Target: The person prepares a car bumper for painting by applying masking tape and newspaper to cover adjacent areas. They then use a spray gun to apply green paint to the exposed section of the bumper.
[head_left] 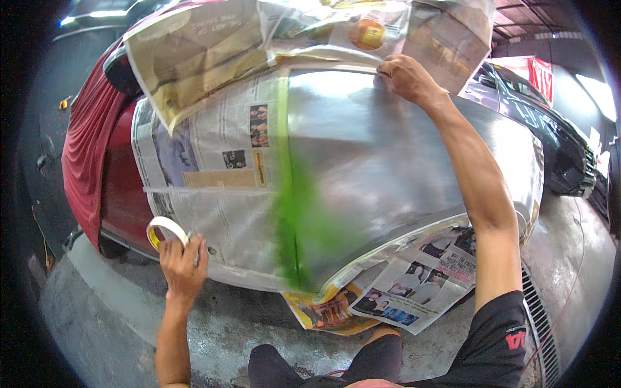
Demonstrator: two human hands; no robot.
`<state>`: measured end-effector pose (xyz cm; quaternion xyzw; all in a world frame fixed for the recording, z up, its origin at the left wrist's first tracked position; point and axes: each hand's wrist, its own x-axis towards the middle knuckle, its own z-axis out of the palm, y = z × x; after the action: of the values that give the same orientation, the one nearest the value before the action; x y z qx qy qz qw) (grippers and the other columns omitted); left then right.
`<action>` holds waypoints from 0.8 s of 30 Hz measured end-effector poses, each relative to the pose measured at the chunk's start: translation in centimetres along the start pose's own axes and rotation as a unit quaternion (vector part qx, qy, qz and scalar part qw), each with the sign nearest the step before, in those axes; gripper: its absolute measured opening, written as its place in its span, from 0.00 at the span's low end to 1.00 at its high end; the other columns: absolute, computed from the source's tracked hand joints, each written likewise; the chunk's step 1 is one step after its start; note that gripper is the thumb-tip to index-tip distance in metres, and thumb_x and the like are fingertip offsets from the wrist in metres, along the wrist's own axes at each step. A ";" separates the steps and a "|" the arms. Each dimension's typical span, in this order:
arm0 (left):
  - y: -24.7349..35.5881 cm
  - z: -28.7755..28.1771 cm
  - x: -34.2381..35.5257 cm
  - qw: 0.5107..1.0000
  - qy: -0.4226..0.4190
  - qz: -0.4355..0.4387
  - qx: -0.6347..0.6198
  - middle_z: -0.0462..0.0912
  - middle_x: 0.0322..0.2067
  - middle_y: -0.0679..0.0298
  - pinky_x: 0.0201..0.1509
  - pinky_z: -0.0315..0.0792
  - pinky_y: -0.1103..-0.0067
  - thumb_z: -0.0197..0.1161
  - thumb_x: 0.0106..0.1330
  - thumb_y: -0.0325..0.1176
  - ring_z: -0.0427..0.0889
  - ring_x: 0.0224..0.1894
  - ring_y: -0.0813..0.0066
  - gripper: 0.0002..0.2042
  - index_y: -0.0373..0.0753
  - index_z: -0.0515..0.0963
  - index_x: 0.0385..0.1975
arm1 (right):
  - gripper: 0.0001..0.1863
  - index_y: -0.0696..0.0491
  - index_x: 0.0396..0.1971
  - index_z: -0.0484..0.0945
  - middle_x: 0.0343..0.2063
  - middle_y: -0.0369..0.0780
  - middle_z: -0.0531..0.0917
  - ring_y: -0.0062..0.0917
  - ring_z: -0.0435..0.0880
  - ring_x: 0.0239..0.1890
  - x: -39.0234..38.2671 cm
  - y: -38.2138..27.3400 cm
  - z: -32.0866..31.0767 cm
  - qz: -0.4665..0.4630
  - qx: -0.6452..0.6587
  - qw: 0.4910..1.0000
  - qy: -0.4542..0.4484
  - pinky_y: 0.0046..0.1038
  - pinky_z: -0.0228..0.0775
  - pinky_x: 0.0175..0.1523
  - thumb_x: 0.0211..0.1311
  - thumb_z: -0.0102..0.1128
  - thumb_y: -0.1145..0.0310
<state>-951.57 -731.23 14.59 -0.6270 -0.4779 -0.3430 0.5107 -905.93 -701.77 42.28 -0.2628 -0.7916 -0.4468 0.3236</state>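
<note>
In my left hand is a roll of masking tape, held at the left over the newspaper-covered lower part of the car. My right hand reaches far up to the top edge of the bare grey car panel. Its fingers are pinched at the taped border beneath the upper newspaper sheets; what lies between them is too small to make out. A green strip runs down the panel's left border, with a bright green patch spread beside it. Left of that, newspaper covers the door.
A red cloth drapes the car's far left. Loose newspaper hangs around the wheel arch by my knees. A dark car stands at the right. A drain grate and a thin hose are on the concrete floor.
</note>
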 end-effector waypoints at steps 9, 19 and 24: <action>7.6 -3.1 -13.2 0.893 -0.122 -0.291 -0.320 0.80 0.34 0.53 0.42 0.71 0.69 0.53 0.69 0.24 0.78 0.34 0.63 0.22 0.32 0.61 0.62 | 0.09 0.56 0.29 0.87 0.30 0.52 0.86 0.46 0.87 0.35 9.5 -8.8 2.3 0.048 0.006 0.999 0.018 0.43 0.80 0.45 0.64 0.61 0.68; 13.5 1.5 -10.8 0.249 0.032 -0.439 -0.863 0.72 0.63 0.51 0.72 0.65 0.62 0.52 0.78 0.35 0.74 0.64 0.60 0.23 0.30 0.64 0.67 | 0.40 0.62 0.57 0.79 0.49 0.53 0.85 0.42 0.84 0.55 -14.9 -44.9 -1.8 0.261 0.518 0.814 -0.014 0.38 0.73 0.63 0.55 0.75 0.45; 19.2 2.8 -11.5 -0.066 -0.062 -0.387 -0.918 0.75 0.62 0.52 0.76 0.60 0.65 0.52 0.75 0.28 0.71 0.66 0.63 0.14 0.31 0.75 0.55 | 0.27 0.57 0.43 0.81 0.34 0.34 0.83 0.15 0.79 0.41 -22.0 -49.3 -4.4 0.606 0.655 0.451 0.003 0.23 0.74 0.48 0.65 0.69 0.45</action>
<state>-937.05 -731.84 -2.69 0.2638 -0.0724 0.5744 0.7715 -925.16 -731.18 1.09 -0.3850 -0.4899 0.5124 0.5909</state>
